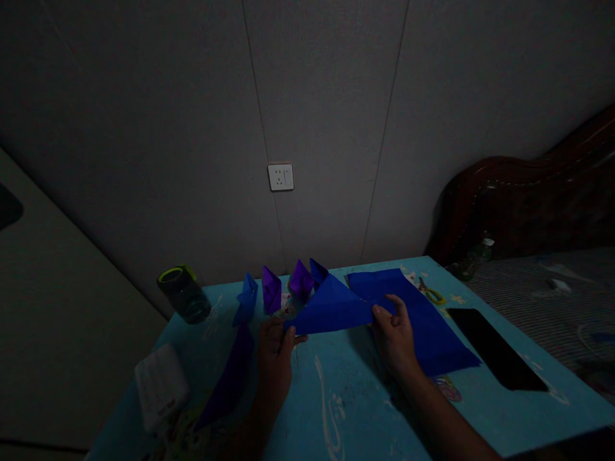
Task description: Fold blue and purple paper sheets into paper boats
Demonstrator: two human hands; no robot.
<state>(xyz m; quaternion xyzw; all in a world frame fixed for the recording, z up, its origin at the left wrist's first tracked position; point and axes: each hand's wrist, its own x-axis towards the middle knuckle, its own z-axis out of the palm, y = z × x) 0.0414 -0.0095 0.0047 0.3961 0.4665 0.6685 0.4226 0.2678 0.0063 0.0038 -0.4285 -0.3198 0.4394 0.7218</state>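
A folded blue paper [331, 306], roughly triangular with its peak upward, is held above the table between my two hands. My left hand [276, 352] pinches its lower left corner, thumb in front. At its right corner, my right hand [393, 326] grips it between thumb and fingers. Behind it stand folded paper boats: a blue one [247, 298], a purple one [271, 290], another purple one [301, 282] and a dark blue one [318, 272] partly hidden. A dark purple folded paper [228, 381] lies left of my left hand.
Blue paper sheets [423, 333] lie on the blue patterned tablecloth [331, 397] at right. Yellow-handled scissors [432, 294] and a flat black object [497, 349] are beyond them. A dark cup [185, 294] and a white packet [162, 387] sit at left. The wall closes off the back.
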